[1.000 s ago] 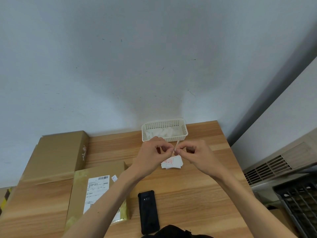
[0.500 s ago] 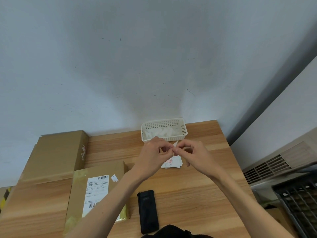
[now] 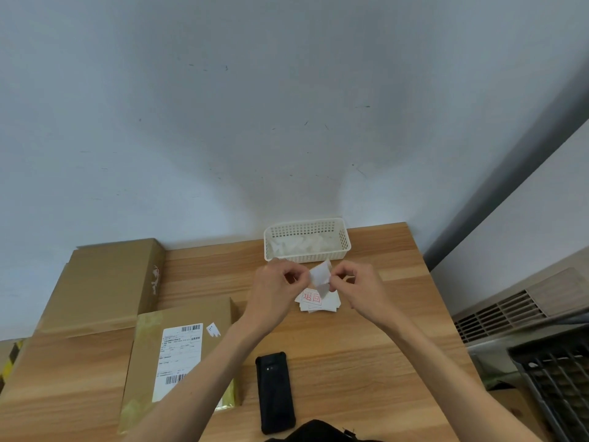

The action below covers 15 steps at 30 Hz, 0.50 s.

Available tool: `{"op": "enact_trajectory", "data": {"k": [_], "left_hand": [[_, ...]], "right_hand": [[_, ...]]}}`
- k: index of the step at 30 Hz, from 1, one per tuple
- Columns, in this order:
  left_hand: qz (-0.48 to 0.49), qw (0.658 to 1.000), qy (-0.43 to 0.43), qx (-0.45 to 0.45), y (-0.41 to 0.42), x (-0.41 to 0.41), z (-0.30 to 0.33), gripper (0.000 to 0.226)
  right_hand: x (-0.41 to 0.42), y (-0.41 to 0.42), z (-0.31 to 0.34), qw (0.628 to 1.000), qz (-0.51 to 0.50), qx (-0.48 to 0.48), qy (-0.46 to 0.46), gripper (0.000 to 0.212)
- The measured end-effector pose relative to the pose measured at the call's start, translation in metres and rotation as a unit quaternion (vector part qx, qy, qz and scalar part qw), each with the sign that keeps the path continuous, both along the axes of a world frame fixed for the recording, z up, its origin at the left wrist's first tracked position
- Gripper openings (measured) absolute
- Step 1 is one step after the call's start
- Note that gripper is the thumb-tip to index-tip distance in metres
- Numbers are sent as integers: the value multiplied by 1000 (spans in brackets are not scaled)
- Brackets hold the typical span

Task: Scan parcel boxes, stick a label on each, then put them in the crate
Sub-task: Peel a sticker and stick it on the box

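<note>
My left hand [image 3: 277,288] and my right hand [image 3: 357,285] meet above the table, both pinching a small white label [image 3: 319,277] that is partly split from its backing. Under them lies a small stack of labels with red print [image 3: 317,302]. A flat brown parcel box [image 3: 181,355] with a white shipping label lies at the lower left, under my left forearm. A black handheld scanner [image 3: 274,390] lies face down near the front edge.
A white perforated basket [image 3: 307,229] holding crumpled white paper stands against the wall. A larger brown carton [image 3: 105,282] lies at the back left. A dark slatted crate [image 3: 561,378] sits off the table's right side, beside a grey vent unit [image 3: 510,311].
The label between my fingers has come apart: a white flap now stands up and another hangs down. My hands have barely shifted.
</note>
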<state>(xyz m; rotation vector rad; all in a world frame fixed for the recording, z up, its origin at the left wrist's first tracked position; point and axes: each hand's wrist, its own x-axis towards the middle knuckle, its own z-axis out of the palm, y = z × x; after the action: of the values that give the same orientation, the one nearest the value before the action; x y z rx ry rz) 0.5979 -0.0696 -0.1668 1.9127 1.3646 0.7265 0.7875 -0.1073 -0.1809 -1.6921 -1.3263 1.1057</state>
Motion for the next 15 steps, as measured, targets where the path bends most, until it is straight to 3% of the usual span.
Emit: {"op": "enact_trajectory", "data": {"k": [7, 15], "left_hand": [[143, 983, -45, -102, 28, -34, -16, 18], [263, 957, -59, -103, 52, -61, -22, 10]], "right_hand": [[15, 5, -22, 999, -40, -31, 4, 19], [36, 21, -44, 995, -87, -55, -6, 20]]}}
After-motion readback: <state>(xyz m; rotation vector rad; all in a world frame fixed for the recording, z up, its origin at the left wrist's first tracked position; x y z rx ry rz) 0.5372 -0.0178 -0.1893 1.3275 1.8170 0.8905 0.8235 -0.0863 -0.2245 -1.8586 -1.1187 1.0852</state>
